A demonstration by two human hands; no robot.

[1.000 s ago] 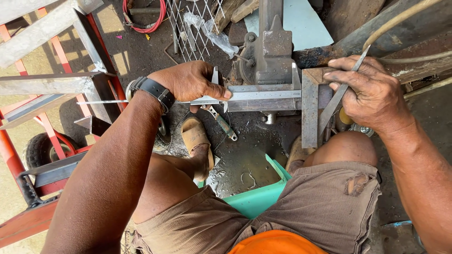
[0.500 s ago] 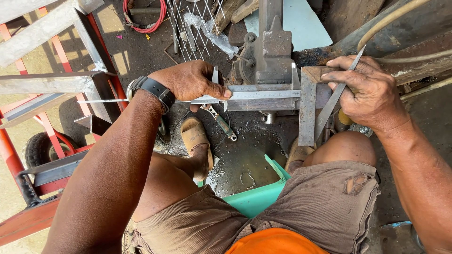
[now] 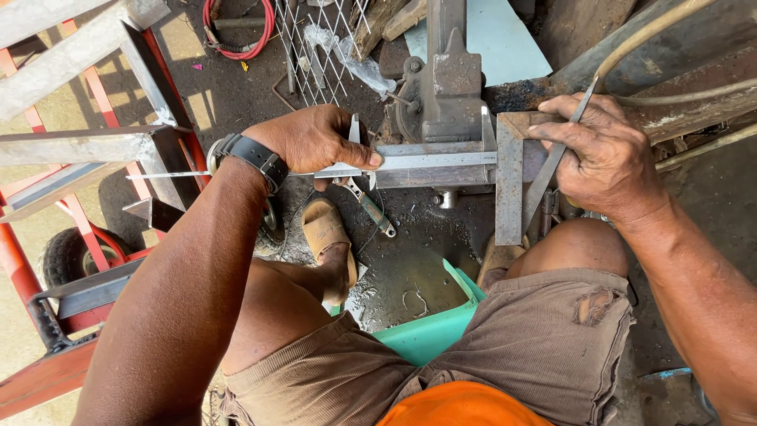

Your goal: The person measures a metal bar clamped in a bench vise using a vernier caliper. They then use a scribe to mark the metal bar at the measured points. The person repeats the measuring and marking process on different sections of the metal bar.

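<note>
The left hand [image 3: 311,140] pinches a metal ruler [image 3: 394,164] lying along a steel bar [image 3: 434,170] just below the vise [image 3: 445,83]. Right of the vise, the right hand [image 3: 603,158] grips a thin flat strip [image 3: 556,162] against a rusty angle piece [image 3: 510,185].

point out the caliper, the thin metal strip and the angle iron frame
caliper [image 3: 426,162], head view, on its flat beam
thin metal strip [image 3: 544,185], head view, on its lower end below the right hand [image 3: 603,154]
angle iron frame [image 3: 509,197], head view, on its upright leg
</note>
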